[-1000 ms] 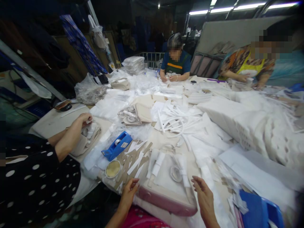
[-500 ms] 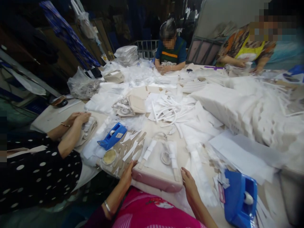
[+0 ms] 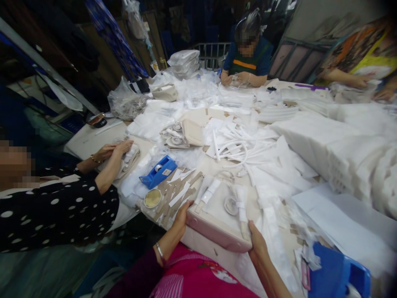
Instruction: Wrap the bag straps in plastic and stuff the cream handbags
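Observation:
A pale bag with a pink base lies on the table in front of me, with wrapped straps and a clear round piece on top. My left hand grips its left corner. At the right corner, my right hand is closed on the bag's edge, thumb on top. Left of the bag are paper and card strips, a round tin of yellowish stuff and a blue tape dispenser.
A second blue dispenser stands at the lower right, beside white sheets. White tubes lie mid-table. A person in polka dots works at left; two others sit across the table. Another bag lies behind the near dispenser.
My right hand, earlier open beside the bag, has closed on its right corner. The base's front edge looks raised slightly. The whole view has shifted, so things appear further right.

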`<control>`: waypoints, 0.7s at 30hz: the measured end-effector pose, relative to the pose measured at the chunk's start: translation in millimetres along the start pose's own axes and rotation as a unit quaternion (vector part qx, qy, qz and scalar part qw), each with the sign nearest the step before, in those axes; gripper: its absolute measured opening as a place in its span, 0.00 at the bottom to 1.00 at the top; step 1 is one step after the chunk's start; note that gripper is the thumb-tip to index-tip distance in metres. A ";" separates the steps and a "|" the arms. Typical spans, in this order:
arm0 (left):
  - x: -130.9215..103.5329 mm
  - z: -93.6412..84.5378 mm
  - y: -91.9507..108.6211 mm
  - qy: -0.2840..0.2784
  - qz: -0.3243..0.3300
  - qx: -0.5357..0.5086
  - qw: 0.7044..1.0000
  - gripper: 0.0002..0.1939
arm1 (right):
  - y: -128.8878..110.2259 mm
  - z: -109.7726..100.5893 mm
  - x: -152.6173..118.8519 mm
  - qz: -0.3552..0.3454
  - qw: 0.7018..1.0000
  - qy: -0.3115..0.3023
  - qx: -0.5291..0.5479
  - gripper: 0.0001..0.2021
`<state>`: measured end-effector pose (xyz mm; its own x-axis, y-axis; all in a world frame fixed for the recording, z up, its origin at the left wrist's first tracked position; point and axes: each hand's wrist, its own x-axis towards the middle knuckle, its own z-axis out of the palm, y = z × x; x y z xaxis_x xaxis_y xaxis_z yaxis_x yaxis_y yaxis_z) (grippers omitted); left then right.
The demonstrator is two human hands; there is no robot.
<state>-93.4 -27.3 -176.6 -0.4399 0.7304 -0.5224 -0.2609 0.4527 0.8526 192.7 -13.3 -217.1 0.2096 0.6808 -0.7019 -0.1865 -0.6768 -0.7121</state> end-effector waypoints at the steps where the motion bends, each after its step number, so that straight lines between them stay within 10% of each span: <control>1: 4.1 3.6 2.5 0.000 -0.004 -0.002 1.000 0.31 | -7.4 0.7 2.6 -0.006 1.000 0.000 0.005 0.26; 5: 8.8 12.1 18.2 -0.015 0.018 0.030 0.999 0.30 | -45.7 2.3 -1.7 -0.110 0.989 0.044 -0.086 0.28; 8: -1.0 9.6 33.6 -0.055 0.120 0.100 0.986 0.25 | -73.1 11.1 -21.7 -0.306 0.925 0.075 -0.213 0.22; 12: -15.6 5.9 46.5 -0.135 0.288 0.229 0.920 0.28 | -94.8 45.3 -51.0 -0.490 0.794 -0.122 -0.339 0.13; 21: -14.7 7.1 37.5 -0.177 0.317 0.298 0.883 0.30 | -119.7 120.7 -65.9 -0.480 0.551 -0.241 -0.639 0.06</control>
<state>-90.6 -17.5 -137.1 -0.0113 0.9999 -0.0016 0.4860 0.0069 0.8739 85.4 56.7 -87.3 -0.7139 0.6836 -0.1520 0.6800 0.6250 -0.3833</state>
